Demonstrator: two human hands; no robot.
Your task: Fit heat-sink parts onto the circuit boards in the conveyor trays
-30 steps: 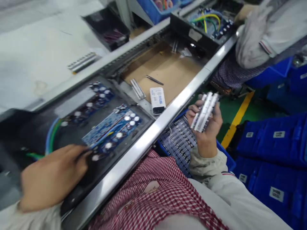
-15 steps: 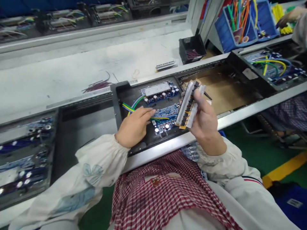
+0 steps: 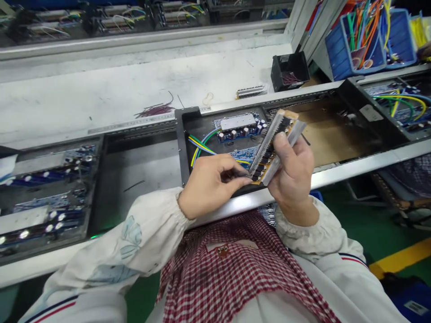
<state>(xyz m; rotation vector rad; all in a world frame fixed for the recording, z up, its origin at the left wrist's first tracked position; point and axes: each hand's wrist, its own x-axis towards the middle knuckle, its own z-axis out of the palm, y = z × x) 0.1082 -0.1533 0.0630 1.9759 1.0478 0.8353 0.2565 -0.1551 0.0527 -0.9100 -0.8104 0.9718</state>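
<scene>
My right hand is closed around a stack of long metal strips with rows of black components, held slanted above a black chassis tray. My left hand pinches the lower end of that stack with thumb and fingers. In the tray lie blue circuit boards with capacitors, a silver heat sink, and blue, green and yellow wires along its left side.
Another chassis with boards sits on the line to the left, and one with coloured wires to the right. A small black bin, a blue bin of cables and loose wire bits lie on the white bench.
My left hand left the circuit board and came up to pinch the lower end of the strips. The right hand shifted slightly right with the stack. The view turned from the blue crates toward the line.
</scene>
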